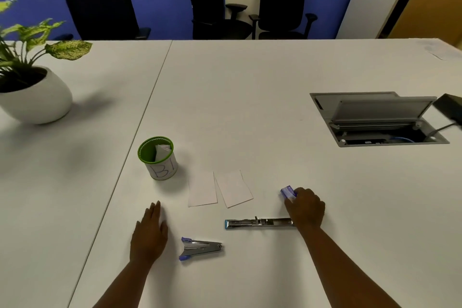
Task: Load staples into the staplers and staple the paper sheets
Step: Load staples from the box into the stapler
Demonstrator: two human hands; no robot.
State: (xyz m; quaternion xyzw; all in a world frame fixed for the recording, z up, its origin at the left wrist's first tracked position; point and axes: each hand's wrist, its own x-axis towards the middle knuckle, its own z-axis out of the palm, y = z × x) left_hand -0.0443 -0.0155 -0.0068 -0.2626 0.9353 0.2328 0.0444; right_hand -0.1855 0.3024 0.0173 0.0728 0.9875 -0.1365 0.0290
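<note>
Two small white paper sheets [220, 190] lie side by side on the white table. A long silver stapler [257, 222] lies flipped open flat, in front of the sheets. A smaller silver stapler with purple tips [200, 248] lies nearer to me, to the left. My right hand [305, 207] curls its fingers round a small purple staple box [288, 192], just right of the open stapler's end. My left hand [150, 232] rests flat on the table, fingers straight, left of the small stapler and holding nothing.
A green-rimmed cup [157, 157] with folded paper inside stands left of the sheets. A potted plant [32, 92] sits at the far left. An open cable hatch [377, 120] lies in the table at the right. Black chairs [215, 0] line the far edge.
</note>
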